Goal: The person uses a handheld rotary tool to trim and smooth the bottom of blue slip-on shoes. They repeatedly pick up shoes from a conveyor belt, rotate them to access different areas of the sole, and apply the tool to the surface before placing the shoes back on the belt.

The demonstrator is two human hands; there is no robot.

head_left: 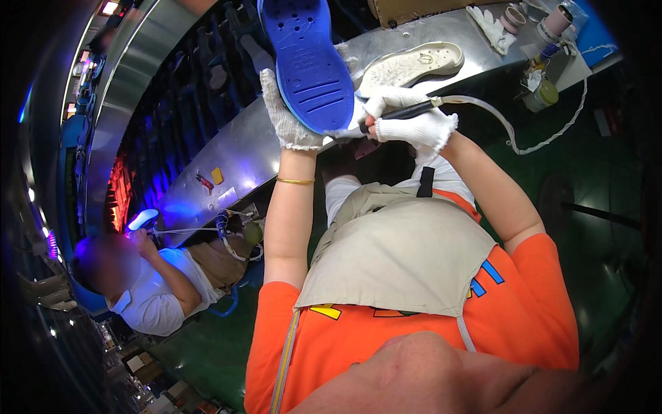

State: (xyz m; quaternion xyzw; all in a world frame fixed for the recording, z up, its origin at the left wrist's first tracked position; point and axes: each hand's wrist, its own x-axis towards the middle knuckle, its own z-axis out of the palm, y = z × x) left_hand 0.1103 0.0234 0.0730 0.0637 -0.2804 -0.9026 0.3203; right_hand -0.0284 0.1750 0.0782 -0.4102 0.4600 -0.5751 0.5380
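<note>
A blue shoe sole (pixel 312 72) with molded grooves and holes near its upper end stands raised over the metal bench. My left hand (pixel 279 114), in a grey-white knit glove, grips its edge, the thumb along the left side; the other fingers are mostly hidden behind it. In a white glove with bare fingertips, my right hand (pixel 417 130) holds a glue brush (pixel 408 111) with a black handle and a pale hose at its back end. The brush tip is at the lower edge of the sole. Behind my right hand a white shoe sole (pixel 414 67) lies on the bench.
The metal bench (pixel 241 148) runs from lower left to upper right. White gloves (pixel 493 31), pinkish rolls (pixel 555 21) and a green-yellow pot (pixel 542 95) are at the right end. The hose (pixel 507 127) loops there. Dark soles (pixel 214 69) lie beyond. A person (pixel 162 283) works at left.
</note>
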